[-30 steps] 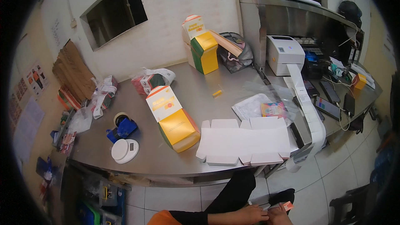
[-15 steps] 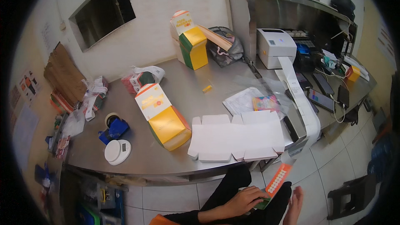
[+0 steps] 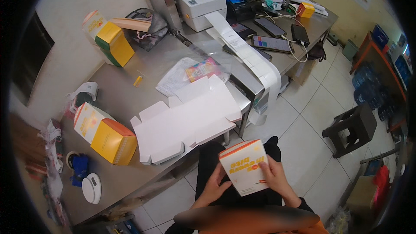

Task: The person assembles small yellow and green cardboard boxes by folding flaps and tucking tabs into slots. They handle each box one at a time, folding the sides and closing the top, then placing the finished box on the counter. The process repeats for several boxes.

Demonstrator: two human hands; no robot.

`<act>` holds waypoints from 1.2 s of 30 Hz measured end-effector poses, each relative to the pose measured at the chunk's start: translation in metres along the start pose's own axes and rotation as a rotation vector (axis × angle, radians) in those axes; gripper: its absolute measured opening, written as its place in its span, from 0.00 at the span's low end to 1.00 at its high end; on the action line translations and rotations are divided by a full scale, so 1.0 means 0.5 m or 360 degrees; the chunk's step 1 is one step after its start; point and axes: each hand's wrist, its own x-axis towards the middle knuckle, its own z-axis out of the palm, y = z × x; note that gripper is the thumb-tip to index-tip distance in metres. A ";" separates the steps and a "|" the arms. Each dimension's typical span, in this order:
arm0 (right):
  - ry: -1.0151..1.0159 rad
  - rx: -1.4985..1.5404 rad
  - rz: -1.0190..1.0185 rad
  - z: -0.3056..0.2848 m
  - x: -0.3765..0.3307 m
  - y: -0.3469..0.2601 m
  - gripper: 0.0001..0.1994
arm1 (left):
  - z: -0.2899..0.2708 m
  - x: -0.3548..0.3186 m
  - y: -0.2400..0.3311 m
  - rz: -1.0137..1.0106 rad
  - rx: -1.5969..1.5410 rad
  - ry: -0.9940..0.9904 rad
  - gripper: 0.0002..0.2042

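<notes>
The left hand (image 3: 215, 186) and right hand (image 3: 276, 177) clasp opposite sides of a white cardboard box with orange trim and yellow lettering (image 3: 243, 171), over the black-trousered lap (image 3: 206, 160) near the steel table (image 3: 116, 84). Light, even pressure should keep its panels from buckling.

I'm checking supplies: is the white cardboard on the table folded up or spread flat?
Spread flat: the white cardboard lies on the table, its flaps sticking outward.
</notes>
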 end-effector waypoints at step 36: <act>-0.0615 0.0010 0.0155 0.046 -0.028 -0.060 0.16 | 0.004 -0.003 0.175 0.0093 0.0369 0.0410 0.13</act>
